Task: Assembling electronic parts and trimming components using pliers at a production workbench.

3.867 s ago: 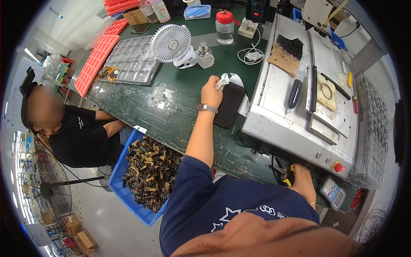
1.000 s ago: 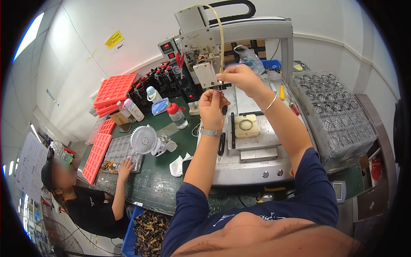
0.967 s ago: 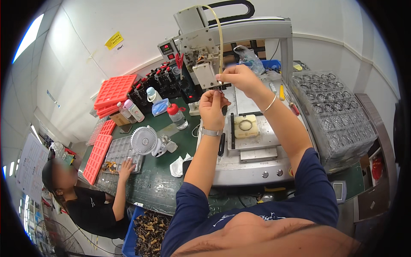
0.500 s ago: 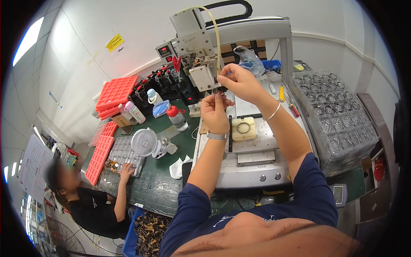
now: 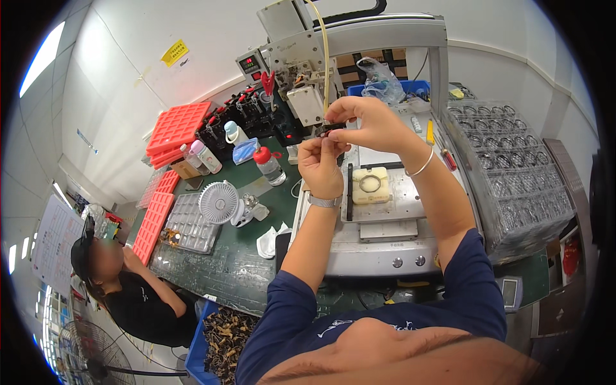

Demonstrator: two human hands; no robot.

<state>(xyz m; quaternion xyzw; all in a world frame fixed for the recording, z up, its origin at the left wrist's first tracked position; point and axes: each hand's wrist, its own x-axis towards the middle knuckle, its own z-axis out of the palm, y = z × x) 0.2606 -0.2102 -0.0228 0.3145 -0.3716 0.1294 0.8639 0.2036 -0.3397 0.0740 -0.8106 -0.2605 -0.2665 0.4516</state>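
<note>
Green tabletop (image 5: 221,273): front edge slants across lower left; beside it, blue bin (image 5: 198,346) heaped with dark-and-tan pieces (image 5: 224,337). Upper centre: small dark part (image 5: 333,127), pinched by right hand (image 5: 375,130); left hand (image 5: 322,170) bunched below, grip I cannot tell.

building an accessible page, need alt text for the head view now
A person's hands touch a small dark part at a gantry machine, beyond a ring on a cream block, with a white desk fan and co-worker at left.

- Machine head (image 5: 306,105): pale grey
- Hose (image 5: 326,70): yellowish
- Block (image 5: 370,184): cream
- Counter (image 5: 240,260): dark green (with pale flecks)
- Trays (image 5: 179,123): coral red, gridded
- Sleeves (image 5: 290,298): navy
- Bin (image 5: 198,350): blue
</note>
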